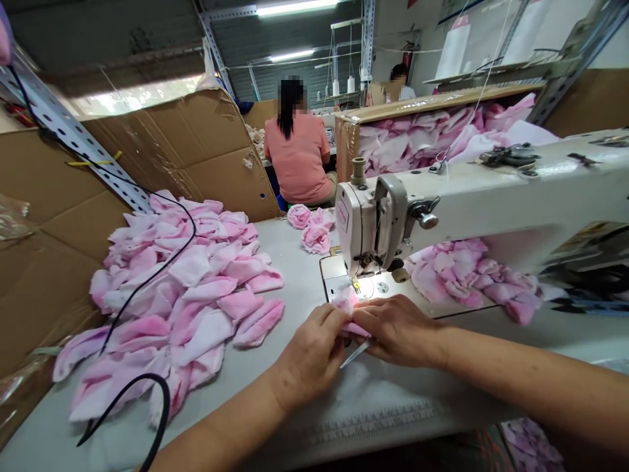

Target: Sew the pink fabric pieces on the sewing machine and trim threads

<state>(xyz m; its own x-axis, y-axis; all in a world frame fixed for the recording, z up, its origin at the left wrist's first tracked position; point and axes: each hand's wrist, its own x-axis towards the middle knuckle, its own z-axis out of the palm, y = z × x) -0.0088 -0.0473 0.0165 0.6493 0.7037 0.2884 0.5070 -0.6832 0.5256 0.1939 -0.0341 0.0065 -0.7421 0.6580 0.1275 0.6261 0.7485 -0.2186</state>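
Observation:
A small pink fabric piece (pixel 346 299) lies at the needle area of a white sewing machine (pixel 361 226). My left hand (pixel 317 347) pinches its near left side, fingers closed. From the right, my right hand (pixel 398 329) holds the same piece, its fingertips touching those of my left hand. A thin pale metal tool (pixel 354 354) sticks out beneath my right hand, pointing down and left. Part of the fabric is hidden by the fingers. Behind the needle plate (pixel 336 272) sit several rolled pink fabric flowers (pixel 316 238).
A large heap of pink fabric pieces (pixel 196 282) covers the table's left, with a black cable (pixel 147 278) across it. More pink pieces (pixel 464 272) lie under the machine arm. Cardboard (pixel 191 144) stands behind; a person (pixel 297 154) sits beyond.

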